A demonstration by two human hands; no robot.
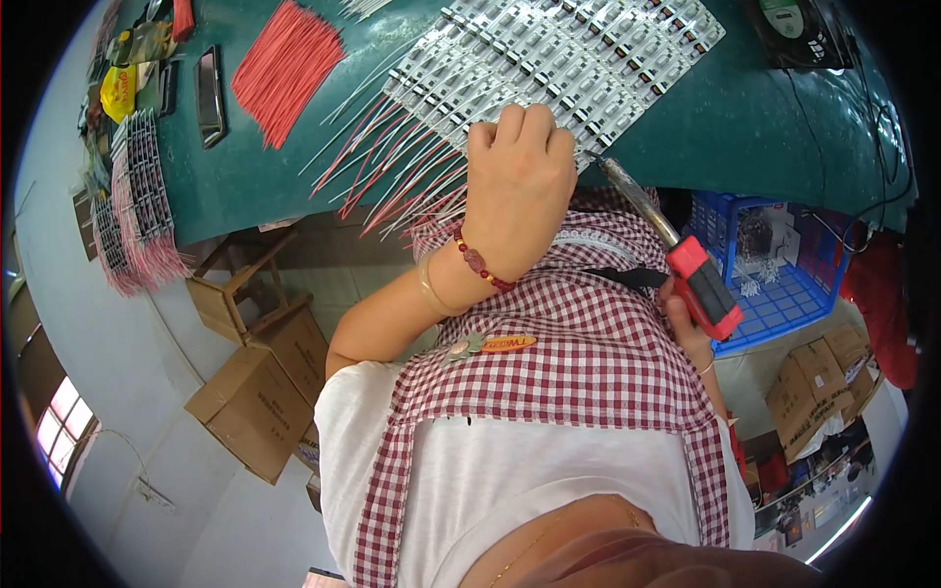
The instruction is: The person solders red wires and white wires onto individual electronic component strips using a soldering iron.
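My left hand (521, 186) is closed over the near edge of a panel of small silvery parts in rows (559, 64). Its fingers curl down and hide whatever they pinch. Red and white wires (397, 162) fan out from the panel's near left side, past the table edge. In my right hand (689, 338) is a soldering iron (668, 230) with a red and black handle. Its metal shaft slants up and left, with the tip close to the panel's near corner, beside my left fingers. Whether the tip touches the panel, I cannot tell.
A bundle of red wires (287, 69) and a phone (210, 98) lie on the green table (730, 137). Wired panels (142, 201) hang over its left edge. A black device (799, 29) with cables stands far right. Below are a blue crate (784, 318) and cardboard boxes (250, 407).
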